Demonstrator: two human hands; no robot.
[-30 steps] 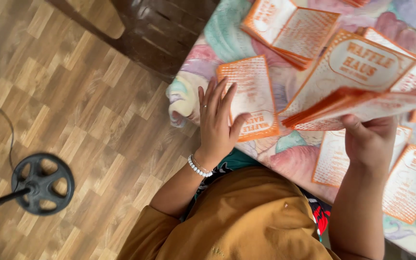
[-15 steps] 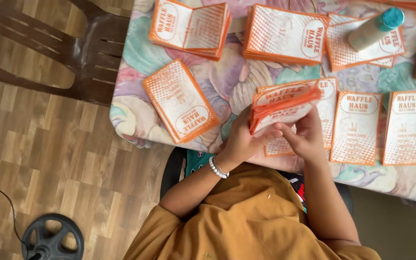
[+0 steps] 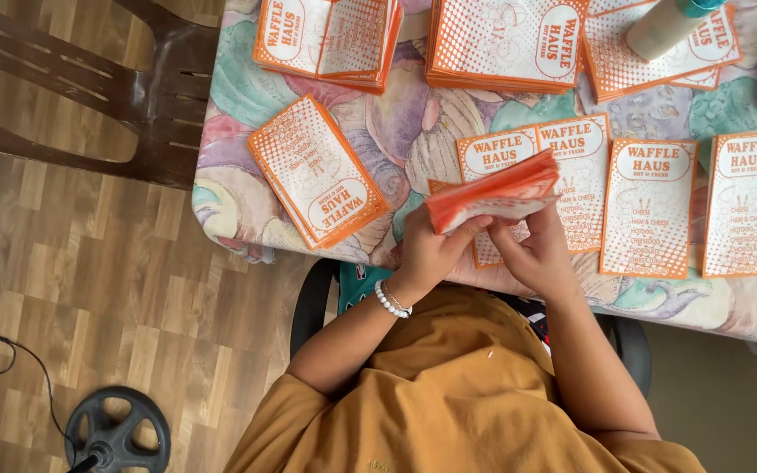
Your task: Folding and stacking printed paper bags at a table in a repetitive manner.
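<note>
A folded orange stack (image 3: 494,193) is gripped by the left hand (image 3: 427,254) and right hand (image 3: 538,256) above the table (image 3: 221,210). A squaring step is judged in hand. Even edge alignment is called for next.

Both hands close together, left hand (image 3: 427,254) and right hand (image 3: 541,254) curled shut, forearms bent inward.

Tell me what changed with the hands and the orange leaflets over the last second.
The left hand left the leaflet pile on the table and joined the right hand on the folded orange stack, now gripped by both and drawn closer to the body. The leaflets laid on the tablecloth stayed put.
</note>
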